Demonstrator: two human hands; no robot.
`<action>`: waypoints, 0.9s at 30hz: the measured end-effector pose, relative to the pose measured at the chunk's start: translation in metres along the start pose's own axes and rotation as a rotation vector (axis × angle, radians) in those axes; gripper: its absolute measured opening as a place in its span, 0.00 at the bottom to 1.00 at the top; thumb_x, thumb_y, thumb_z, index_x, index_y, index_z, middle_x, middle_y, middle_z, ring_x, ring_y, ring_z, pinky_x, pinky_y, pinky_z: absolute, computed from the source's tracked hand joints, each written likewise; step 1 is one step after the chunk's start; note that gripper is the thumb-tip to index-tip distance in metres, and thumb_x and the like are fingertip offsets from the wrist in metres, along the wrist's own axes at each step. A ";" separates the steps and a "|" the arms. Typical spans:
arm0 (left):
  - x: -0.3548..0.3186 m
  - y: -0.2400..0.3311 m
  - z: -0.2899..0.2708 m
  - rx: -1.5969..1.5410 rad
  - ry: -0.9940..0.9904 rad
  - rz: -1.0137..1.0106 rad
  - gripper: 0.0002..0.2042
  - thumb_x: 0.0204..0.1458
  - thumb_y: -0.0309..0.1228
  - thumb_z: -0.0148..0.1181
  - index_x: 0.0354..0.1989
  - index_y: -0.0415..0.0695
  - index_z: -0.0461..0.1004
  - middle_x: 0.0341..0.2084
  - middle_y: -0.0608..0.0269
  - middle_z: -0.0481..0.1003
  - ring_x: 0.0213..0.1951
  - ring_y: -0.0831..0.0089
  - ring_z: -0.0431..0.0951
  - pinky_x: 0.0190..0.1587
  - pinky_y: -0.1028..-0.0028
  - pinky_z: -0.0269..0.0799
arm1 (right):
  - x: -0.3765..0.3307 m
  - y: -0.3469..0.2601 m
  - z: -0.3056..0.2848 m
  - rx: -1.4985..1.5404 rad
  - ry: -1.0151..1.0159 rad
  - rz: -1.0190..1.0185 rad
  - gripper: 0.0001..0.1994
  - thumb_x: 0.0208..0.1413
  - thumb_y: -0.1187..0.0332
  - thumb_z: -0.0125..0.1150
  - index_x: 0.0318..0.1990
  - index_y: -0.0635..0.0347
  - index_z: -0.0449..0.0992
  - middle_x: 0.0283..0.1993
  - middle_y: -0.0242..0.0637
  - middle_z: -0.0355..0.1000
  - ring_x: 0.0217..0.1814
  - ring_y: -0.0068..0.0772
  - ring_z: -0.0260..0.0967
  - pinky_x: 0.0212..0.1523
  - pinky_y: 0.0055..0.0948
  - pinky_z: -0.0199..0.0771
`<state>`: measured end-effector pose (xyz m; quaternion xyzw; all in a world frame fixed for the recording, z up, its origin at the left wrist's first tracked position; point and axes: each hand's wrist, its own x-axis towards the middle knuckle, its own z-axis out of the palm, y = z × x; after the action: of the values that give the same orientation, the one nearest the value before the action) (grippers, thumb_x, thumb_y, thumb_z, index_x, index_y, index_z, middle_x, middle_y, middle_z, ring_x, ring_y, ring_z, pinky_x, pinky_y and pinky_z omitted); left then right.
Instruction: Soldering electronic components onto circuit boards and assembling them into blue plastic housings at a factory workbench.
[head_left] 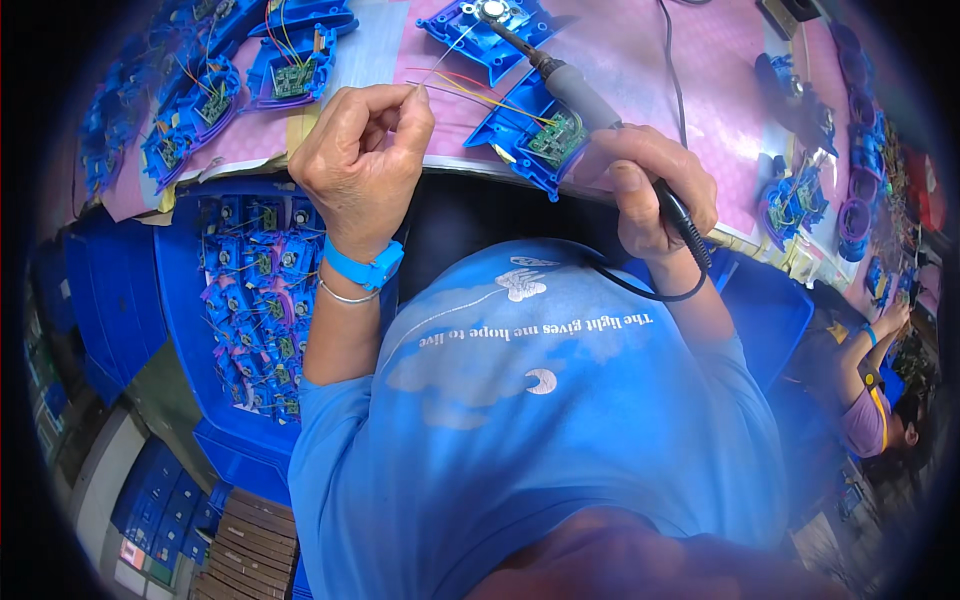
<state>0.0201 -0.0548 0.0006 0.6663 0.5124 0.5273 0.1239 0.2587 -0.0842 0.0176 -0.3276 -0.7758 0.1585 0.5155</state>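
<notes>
My right hand (665,190) is wrapped round the grey handle of a soldering iron (580,95). Its metal tip reaches up to a round silver part (492,10) in a blue plastic housing (470,42). Between thumb and fingertips, my left hand (365,150) pinches a thin solder wire (448,56) that slants up toward the same part. Just below, a second blue housing section holds a green circuit board (560,138). Red, yellow and dark wires (480,95) run from that board toward my left fingertips. Whether the tip touches the part is too small to tell.
Several blue housings (290,75) with boards and wires lie on the pink-covered bench (630,30) to the left. More housings (795,200) lie at the right. A blue bin (185,330) of similar assemblies stands below left. Another person (865,410) works at far right.
</notes>
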 end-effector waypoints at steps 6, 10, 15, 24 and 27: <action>0.000 0.001 -0.002 -0.033 0.015 -0.031 0.04 0.45 0.19 0.69 0.26 0.40 0.79 0.18 0.71 0.74 0.20 0.87 0.69 0.22 0.85 0.61 | -0.011 0.006 -0.006 0.194 0.036 0.002 0.12 0.61 0.75 0.50 0.48 0.71 0.74 0.27 0.48 0.77 0.27 0.36 0.76 0.33 0.32 0.78; -0.001 0.000 -0.002 -0.032 0.025 -0.013 0.04 0.45 0.19 0.69 0.26 0.40 0.79 0.18 0.71 0.74 0.20 0.87 0.69 0.22 0.85 0.60 | -0.008 0.004 -0.005 0.196 0.014 0.019 0.12 0.62 0.76 0.49 0.49 0.71 0.74 0.28 0.48 0.77 0.27 0.35 0.76 0.33 0.32 0.78; -0.001 -0.001 0.000 -0.030 0.017 -0.029 0.04 0.45 0.19 0.69 0.26 0.40 0.79 0.18 0.71 0.74 0.20 0.87 0.69 0.22 0.85 0.60 | -0.006 0.004 -0.002 0.169 0.004 0.030 0.11 0.62 0.76 0.49 0.48 0.71 0.74 0.29 0.46 0.77 0.27 0.34 0.77 0.32 0.31 0.78; 0.000 -0.002 0.001 -0.037 0.010 -0.036 0.04 0.45 0.19 0.70 0.26 0.40 0.79 0.18 0.70 0.75 0.20 0.86 0.69 0.22 0.84 0.63 | -0.003 0.005 0.000 0.193 0.065 0.080 0.07 0.59 0.74 0.59 0.41 0.69 0.79 0.26 0.43 0.79 0.26 0.31 0.80 0.27 0.24 0.78; 0.001 -0.002 0.002 -0.024 0.003 -0.026 0.04 0.45 0.19 0.70 0.26 0.41 0.80 0.19 0.71 0.75 0.20 0.86 0.69 0.22 0.84 0.63 | -0.004 0.005 0.000 0.182 0.057 0.098 0.07 0.59 0.74 0.59 0.41 0.69 0.79 0.26 0.43 0.79 0.27 0.31 0.80 0.27 0.24 0.78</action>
<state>0.0203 -0.0527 -0.0012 0.6573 0.5149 0.5328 0.1378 0.2615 -0.0831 0.0123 -0.3213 -0.7261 0.2440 0.5568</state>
